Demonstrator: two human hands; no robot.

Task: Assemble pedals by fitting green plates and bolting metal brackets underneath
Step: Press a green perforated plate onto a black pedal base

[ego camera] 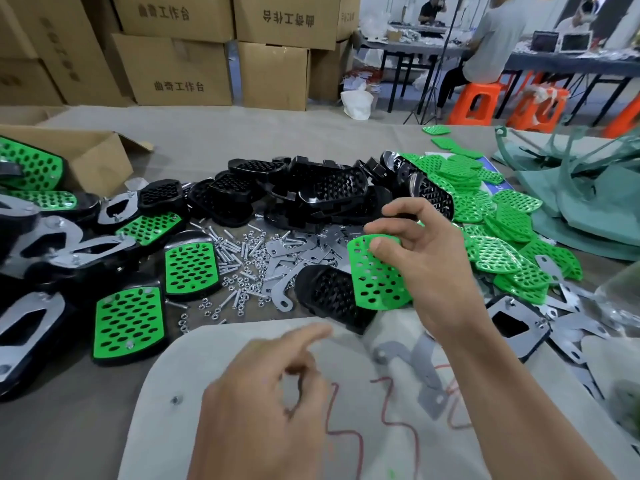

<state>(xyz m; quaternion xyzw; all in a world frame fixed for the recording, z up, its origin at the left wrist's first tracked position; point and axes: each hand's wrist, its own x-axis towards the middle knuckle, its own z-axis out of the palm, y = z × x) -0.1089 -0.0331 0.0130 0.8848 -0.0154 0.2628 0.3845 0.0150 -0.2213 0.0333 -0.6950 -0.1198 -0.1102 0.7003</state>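
Near edge of the desk: a pale work pad is lying in front of the person, probably serving as the assembly spot. One metal bracket is resting on its right half, apparently staged for bolting, and a single nut is sitting on its left. The left hand is hovering over the pad, blurred, with the index finger out and the other fingers loosely bent. Nothing is showing in it.

Just beyond the pad: the right hand is pinching a green plate by its upper edge between thumb and fingertips. It is holding the plate tilted over a black pedal body at the pad's far edge. The plate is judged to be on its way into that body's recess and is not yet seated.

Middle of the desk: loose bolts and nuts and a spread of brackets are lying within easy reach of both hands.

Left edge: finished pedals are collecting, some green face up and some bracket side up.

Farther back: bare pedal bodies are heaped at the centre. Spare green plates are piled toward the right edge, on the side of the hand that is picking them.

Far side: cardboard boxes are standing stacked behind the desk.
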